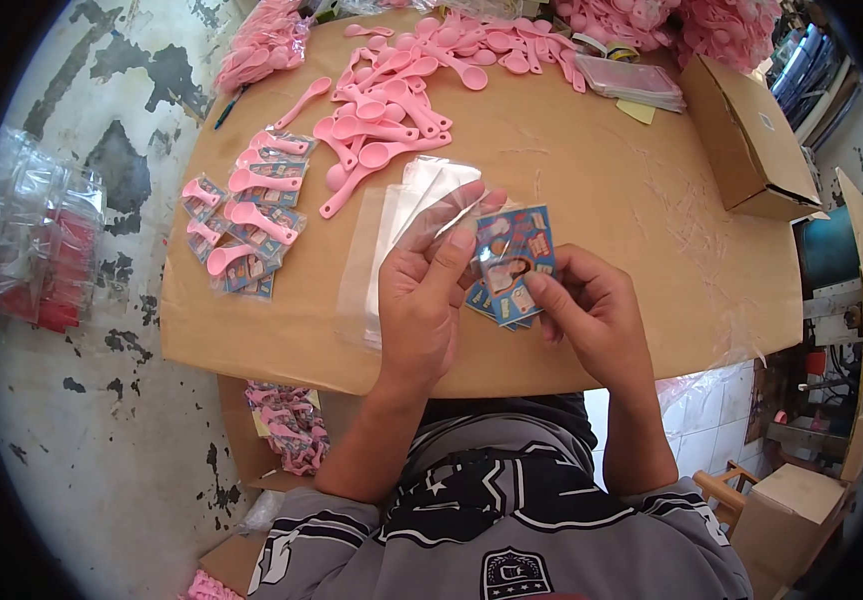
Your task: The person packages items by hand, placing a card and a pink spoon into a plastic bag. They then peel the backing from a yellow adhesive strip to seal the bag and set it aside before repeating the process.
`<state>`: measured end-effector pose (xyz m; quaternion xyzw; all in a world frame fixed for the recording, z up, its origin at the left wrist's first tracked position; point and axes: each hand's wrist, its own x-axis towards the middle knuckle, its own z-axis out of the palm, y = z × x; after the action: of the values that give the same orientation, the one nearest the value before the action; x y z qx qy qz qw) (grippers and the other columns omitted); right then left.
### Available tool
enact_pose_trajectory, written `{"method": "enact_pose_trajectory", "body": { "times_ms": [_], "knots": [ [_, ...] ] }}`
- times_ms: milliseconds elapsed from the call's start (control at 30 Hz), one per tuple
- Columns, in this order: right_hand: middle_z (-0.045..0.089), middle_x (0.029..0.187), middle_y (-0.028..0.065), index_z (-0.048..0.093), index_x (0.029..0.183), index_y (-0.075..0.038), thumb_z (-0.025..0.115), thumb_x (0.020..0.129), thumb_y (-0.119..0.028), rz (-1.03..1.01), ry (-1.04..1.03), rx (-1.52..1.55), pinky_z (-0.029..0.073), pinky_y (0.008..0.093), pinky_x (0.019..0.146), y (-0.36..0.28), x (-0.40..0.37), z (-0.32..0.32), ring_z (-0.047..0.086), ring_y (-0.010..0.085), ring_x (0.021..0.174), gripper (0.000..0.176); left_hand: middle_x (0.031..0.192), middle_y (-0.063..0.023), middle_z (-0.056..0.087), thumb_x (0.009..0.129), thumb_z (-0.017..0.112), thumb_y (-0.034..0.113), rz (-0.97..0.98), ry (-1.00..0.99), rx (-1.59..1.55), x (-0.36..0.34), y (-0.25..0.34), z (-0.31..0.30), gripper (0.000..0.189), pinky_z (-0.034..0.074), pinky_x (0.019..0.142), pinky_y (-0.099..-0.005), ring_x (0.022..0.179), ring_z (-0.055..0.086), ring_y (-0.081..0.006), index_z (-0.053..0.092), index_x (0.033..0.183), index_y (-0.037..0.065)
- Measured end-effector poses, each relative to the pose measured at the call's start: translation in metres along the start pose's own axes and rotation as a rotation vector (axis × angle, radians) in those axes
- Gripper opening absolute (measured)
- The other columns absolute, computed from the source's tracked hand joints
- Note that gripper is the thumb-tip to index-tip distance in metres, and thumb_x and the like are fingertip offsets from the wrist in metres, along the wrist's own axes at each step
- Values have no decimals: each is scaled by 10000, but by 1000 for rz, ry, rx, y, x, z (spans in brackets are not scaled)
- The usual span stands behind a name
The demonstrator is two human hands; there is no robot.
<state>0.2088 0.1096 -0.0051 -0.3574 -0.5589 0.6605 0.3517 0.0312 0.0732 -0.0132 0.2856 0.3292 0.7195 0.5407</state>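
Observation:
My right hand [597, 315] pinches a blue printed card [517, 255] between thumb and fingers, in front of my chest. Thumb and fingers of my left hand [427, 285] close on a clear plastic bag [444, 222] that meets the card's left edge. How far the card sits inside the bag is hard to make out. Below the card, more blue cards [487, 305] lie fanned on the table. A stack of clear bags [367, 255] lies under and beside my left hand.
Loose pink spoons [392, 115] lie heaped across the far side of the brown-covered table [632, 260]. At the left are bagged spoons with cards [252, 215]. A cardboard box [747, 140] stands at the right edge, near clear plastic cases [630, 80]. Another box with packed spoons [287, 420] is below the table.

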Motion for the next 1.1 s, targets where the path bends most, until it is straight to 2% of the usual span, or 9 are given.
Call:
{"method": "enact_pose_trajectory", "body": {
  "times_ms": [33, 233, 400, 533, 600, 700, 800, 933, 1100],
  "knots": [
    [661, 809, -24, 699, 1122, 11, 684, 1045, -159, 18, -37, -35, 435, 194, 552, 3, 1, -3, 560, 20, 626, 187, 1390, -209, 647, 1090, 582, 160, 0, 7, 0, 0, 1, -1, 449, 588, 979, -352, 1190, 685, -218, 510, 1471, -66],
    [662, 810, -27, 708, 1133, 5, 698, 1034, -155, -3, 31, -77, 429, 187, 558, -4, 5, -16, 555, 14, 627, 189, 1399, -225, 641, 1094, 568, 152, 3, 57, 2, 0, 3, -7, 436, 595, 987, -374, 1194, 688, -231, 513, 1466, -68],
    [665, 814, -28, 709, 1138, 4, 694, 1037, -163, 39, -45, -111, 419, 184, 560, -3, 4, -10, 542, 10, 629, 195, 1377, -220, 660, 1092, 573, 150, -13, 56, -34, -1, 1, -3, 424, 594, 989, -383, 1193, 691, -232, 529, 1453, -68],
    [658, 807, -34, 708, 1124, 1, 704, 1032, -171, 35, -30, -79, 415, 186, 559, -4, 5, -2, 535, 7, 635, 194, 1353, -224, 671, 1085, 574, 127, -25, -3, -3, -2, -3, -5, 406, 591, 991, -368, 1177, 700, -236, 544, 1437, -73],
    [648, 797, -39, 706, 1104, -2, 706, 1032, -174, 50, -100, -134, 410, 185, 559, -1, 4, -5, 532, 6, 640, 186, 1382, -249, 648, 1080, 563, 106, -25, -29, 34, -2, -4, -8, 404, 599, 995, -381, 1192, 701, -263, 537, 1441, -73],
    [644, 796, -35, 693, 1091, -5, 706, 1032, -174, 70, -142, -152, 427, 191, 559, -3, 6, -9, 546, 12, 643, 179, 1342, -233, 674, 1078, 572, 108, -54, -75, 23, -4, -2, -9, 390, 598, 989, -382, 1171, 709, -257, 554, 1421, -77],
    [657, 819, -15, 675, 1094, -6, 708, 1029, -161, 76, -93, -38, 465, 202, 567, -8, 6, -6, 580, 31, 647, 172, 1260, -174, 719, 1073, 626, 169, -78, -109, 43, -6, -6, -12, 392, 593, 904, -303, 1065, 721, -172, 593, 1379, -73],
    [681, 862, 15, 655, 1083, -7, 720, 1017, -145, 65, 5, 76, 515, 218, 583, 0, 5, 4, 629, 65, 674, 166, 1258, -158, 724, 1078, 616, 161, -32, -53, 2, -9, 0, -7, 373, 594, 893, -297, 1060, 720, -158, 600, 1379, -60],
    [693, 897, 21, 655, 1050, -18, 727, 1015, -144, -80, 88, 118, 519, 224, 620, 9, 3, 21, 643, 65, 728, 149, 1250, -119, 728, 1080, 616, 160, -28, -77, 14, -12, -5, -1, 344, 584, 888, -291, 1055, 703, -134, 629, 1369, -28]
  ]
}}
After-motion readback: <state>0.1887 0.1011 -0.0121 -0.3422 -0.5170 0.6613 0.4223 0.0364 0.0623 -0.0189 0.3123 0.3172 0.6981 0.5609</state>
